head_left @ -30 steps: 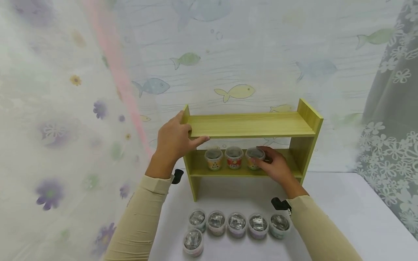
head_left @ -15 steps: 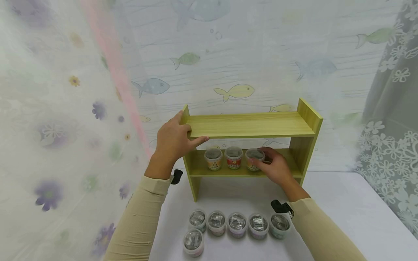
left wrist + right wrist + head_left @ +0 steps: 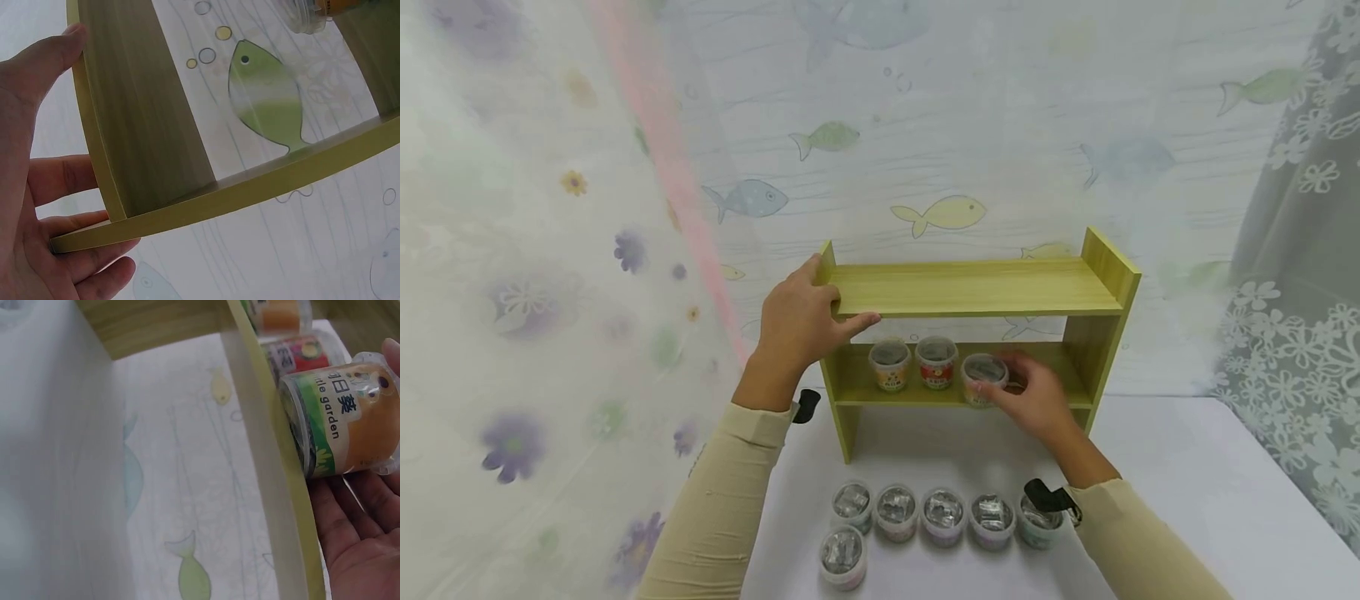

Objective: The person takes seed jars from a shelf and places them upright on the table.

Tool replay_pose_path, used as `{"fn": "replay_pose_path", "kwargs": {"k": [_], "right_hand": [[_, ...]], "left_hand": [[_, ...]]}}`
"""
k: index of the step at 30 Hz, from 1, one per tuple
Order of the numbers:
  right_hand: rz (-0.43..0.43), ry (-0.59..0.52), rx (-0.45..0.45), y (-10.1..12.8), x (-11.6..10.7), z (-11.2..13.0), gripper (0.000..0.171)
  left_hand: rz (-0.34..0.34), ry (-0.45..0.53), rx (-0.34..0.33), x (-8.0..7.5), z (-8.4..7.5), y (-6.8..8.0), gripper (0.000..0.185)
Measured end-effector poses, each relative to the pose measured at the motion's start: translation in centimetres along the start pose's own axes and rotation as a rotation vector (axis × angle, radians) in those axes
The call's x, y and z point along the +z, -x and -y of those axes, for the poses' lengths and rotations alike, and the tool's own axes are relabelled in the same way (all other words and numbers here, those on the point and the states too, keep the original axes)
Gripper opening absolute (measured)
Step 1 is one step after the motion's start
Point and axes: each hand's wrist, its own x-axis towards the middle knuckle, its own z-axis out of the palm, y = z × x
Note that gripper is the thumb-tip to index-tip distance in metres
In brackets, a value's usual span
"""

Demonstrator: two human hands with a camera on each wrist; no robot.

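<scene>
Two hands: left hand [image 3: 796, 321] fingers grasping shelf [image 3: 977, 287] corner, right hand [image 3: 1033, 398] fingers grasping cup [image 3: 984, 379] at lower edge.

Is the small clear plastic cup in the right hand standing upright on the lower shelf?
Upright, at the shelf's front edge. The small clear plastic cup shows its lid on top, level with its two neighbours, while the right hand grips it.

Bright, even, diffuse light throughout — no hard shadows, only a soft dim band under the upper board of the wooden shelf [image 3: 970, 287]. Head view sharp at centre, curtains at the edges pale and hazy; the right hand [image 3: 1033, 396] is motion-blurred. Foil lids of the cups on the table [image 3: 943, 508] glint. Wrist views bend the shelf edges into curves — the nearest surfaces are soft.
</scene>
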Motion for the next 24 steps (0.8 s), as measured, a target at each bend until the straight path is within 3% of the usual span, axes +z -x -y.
{"fn": "replay_pose_path", "kwargs": {"k": [14,24], "right_hand": [[0.094,-0.201,-0.012,4.7,1.3,2.1,0.059],[0.145,-0.215,-0.049,7.8,3.7,2.7,0.059]], "left_hand": [[0.001,-0.017,-0.011,-1.4,-1.4,0.5,0.068],[0.022,-0.01,-0.024,-1.3,-1.6,0.4,0.068]]}}
